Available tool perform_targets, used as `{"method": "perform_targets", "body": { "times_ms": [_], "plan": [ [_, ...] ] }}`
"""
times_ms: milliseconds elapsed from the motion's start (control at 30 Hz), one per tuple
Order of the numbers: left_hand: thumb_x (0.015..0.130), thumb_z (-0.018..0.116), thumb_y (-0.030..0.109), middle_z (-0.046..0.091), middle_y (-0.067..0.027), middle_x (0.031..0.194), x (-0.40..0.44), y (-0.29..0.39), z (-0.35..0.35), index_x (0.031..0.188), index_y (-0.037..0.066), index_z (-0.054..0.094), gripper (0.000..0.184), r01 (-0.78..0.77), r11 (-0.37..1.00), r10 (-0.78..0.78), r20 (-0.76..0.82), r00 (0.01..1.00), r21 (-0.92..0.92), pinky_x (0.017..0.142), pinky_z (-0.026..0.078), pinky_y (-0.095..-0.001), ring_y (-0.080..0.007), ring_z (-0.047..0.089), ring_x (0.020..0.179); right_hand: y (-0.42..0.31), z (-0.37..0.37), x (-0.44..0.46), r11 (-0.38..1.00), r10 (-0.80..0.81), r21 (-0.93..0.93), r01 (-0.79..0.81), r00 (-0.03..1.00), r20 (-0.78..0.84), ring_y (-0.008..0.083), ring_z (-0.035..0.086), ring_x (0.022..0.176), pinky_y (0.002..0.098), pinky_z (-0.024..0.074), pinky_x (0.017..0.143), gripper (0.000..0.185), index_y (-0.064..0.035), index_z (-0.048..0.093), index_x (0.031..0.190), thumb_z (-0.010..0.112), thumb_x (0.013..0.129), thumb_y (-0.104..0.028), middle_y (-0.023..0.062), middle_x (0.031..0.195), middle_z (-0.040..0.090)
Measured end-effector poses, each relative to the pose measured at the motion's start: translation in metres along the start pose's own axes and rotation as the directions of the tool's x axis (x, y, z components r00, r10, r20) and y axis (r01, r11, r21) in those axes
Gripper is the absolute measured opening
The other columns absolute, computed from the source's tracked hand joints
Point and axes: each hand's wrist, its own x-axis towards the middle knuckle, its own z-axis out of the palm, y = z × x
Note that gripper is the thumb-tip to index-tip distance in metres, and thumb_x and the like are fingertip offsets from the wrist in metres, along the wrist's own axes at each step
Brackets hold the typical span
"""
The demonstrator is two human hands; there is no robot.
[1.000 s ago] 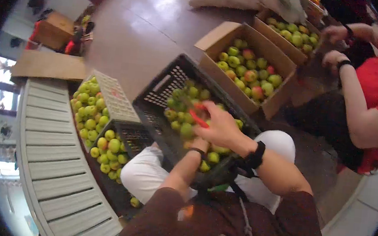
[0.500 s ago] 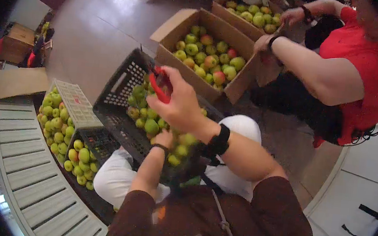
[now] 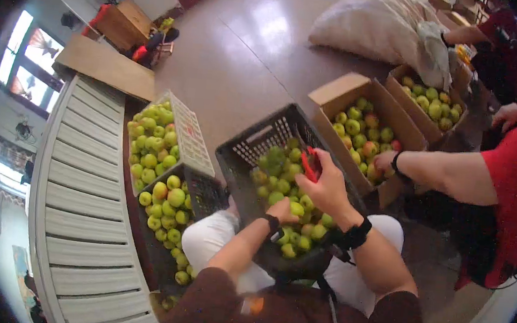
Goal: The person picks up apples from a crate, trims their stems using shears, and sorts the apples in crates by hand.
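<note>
In the black crate (image 3: 249, 137) between my knees lie many green apples (image 3: 276, 185). My right hand (image 3: 330, 187) is closed around red-handled clippers (image 3: 311, 165), whose dark blades point up and away over the crate. My left hand (image 3: 281, 211), a dark band at its wrist, is low over the apples in the near part of the crate. Its fingers are closed on a yellow-green apple (image 3: 297, 209), partly covering it.
Left of the crate stand a white crate (image 3: 191, 135) and another black crate (image 3: 206, 192) with apples, beside a slatted bench (image 3: 89, 207). Two cardboard boxes (image 3: 340, 93) of apples and a large sack (image 3: 371, 29) lie beyond. A co-worker's hand (image 3: 385, 161) reaches into the nearer box.
My view has turned left, so everything sits further right. An apple now shows at my left fingers. My right hand still holds the clippers. The red-sleeved co-worker's hand has moved into the nearer box.
</note>
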Motion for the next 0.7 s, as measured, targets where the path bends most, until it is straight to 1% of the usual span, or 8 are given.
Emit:
{"method": "perform_targets", "body": {
  "times_ms": [33,167,233,333,467,500,600,700],
  "plan": [
    [0.057,0.075,0.038,0.058,-0.0257,0.097,0.025,-0.039,0.011,0.103,-0.004,0.049,0.067,-0.090,0.994,0.087,-0.058,0.995,-0.063,0.080,0.047,-0.0405,-0.0364,0.058,0.093,0.001,0.003,-0.001,1.000,0.022,-0.006,-0.022,1.000,0.009,0.0243,0.059,0.075,0.0323,0.0463,0.071,0.055,-0.0007,0.046,0.113,0.068,0.068,-0.023,0.0138,0.085,0.059],
    [0.063,0.073,0.031,0.060,-0.0165,0.091,-0.034,0.036,-0.103,0.103,-0.004,0.050,0.058,-0.058,0.902,0.091,0.057,0.994,-0.428,0.073,0.048,-0.0330,-0.0237,0.059,0.084,0.003,0.012,-0.004,0.999,-0.006,-0.051,0.008,1.000,0.029,0.0263,0.060,0.081,0.0339,0.0467,0.075,0.056,-0.0004,0.045,0.114,0.068,0.069,-0.024,0.0161,0.090,0.060],
    [0.069,0.070,0.024,0.058,-0.0094,0.094,-0.051,0.049,-0.135,0.103,-0.002,0.050,0.047,-0.133,0.777,0.217,0.063,0.974,-0.615,0.071,0.048,-0.0265,-0.0126,0.056,0.083,-0.001,0.013,-0.007,0.997,0.008,-0.078,-0.006,0.999,0.030,0.0268,0.061,0.082,0.0341,0.0468,0.075,0.056,-0.0004,0.045,0.114,0.068,0.068,-0.023,0.0162,0.090,0.060],
    [0.071,0.069,0.023,0.058,-0.0088,0.097,-0.090,0.075,-0.166,0.104,-0.001,0.052,0.044,-0.210,0.692,0.147,-0.150,0.978,-0.691,0.072,0.047,-0.0263,-0.0123,0.056,0.085,-0.001,0.018,-0.010,0.997,0.008,-0.076,-0.005,0.999,0.036,0.0256,0.061,0.083,0.0333,0.0465,0.076,0.056,-0.0001,0.045,0.114,0.068,0.069,-0.023,0.0154,0.090,0.060],
    [0.080,0.059,0.017,0.056,-0.0055,0.111,-0.098,0.081,-0.169,0.117,0.002,0.049,0.042,-0.170,0.239,0.341,-0.081,0.936,-0.956,0.085,0.046,-0.0306,-0.0156,0.055,0.097,-0.002,0.022,-0.015,0.996,0.094,-0.005,-0.094,0.991,0.099,0.0213,0.060,0.085,0.0313,0.0460,0.076,0.056,-0.0003,0.044,0.115,0.069,0.070,-0.023,0.0129,0.093,0.060],
    [0.082,0.057,0.019,0.056,-0.0052,0.112,-0.098,0.088,-0.168,0.122,0.003,0.046,0.044,-0.240,0.205,0.368,-0.152,0.917,-0.949,0.086,0.047,-0.0322,-0.0169,0.056,0.098,0.008,0.026,-0.015,1.000,0.009,-0.007,-0.009,0.997,0.080,0.0165,0.057,0.086,0.0288,0.0451,0.077,0.051,-0.0016,0.044,0.116,0.067,0.073,-0.020,0.0091,0.097,0.058],
    [0.083,0.057,0.017,0.056,-0.0054,0.107,-0.109,0.113,-0.177,0.116,0.004,0.047,0.037,-0.153,0.007,0.356,-0.140,0.924,-0.988,0.080,0.050,-0.0327,-0.0159,0.057,0.093,0.010,0.023,-0.011,0.971,0.160,0.160,-0.179,0.979,0.125,0.0140,0.054,0.089,0.0274,0.0444,0.079,0.049,-0.0024,0.044,0.117,0.066,0.076,-0.016,0.0064,0.101,0.055],
    [0.084,0.055,0.014,0.056,-0.0050,0.106,-0.107,0.114,-0.175,0.115,0.007,0.047,0.034,-0.108,0.012,0.292,-0.100,0.951,-0.994,0.075,0.053,-0.0341,-0.0170,0.058,0.092,0.031,0.029,-0.007,0.979,0.111,0.154,-0.130,0.986,0.128,0.0176,0.056,0.093,0.0301,0.0439,0.084,0.060,-0.0015,0.042,0.121,0.071,0.073,-0.024,0.0102,0.105,0.058]
  ]
}}
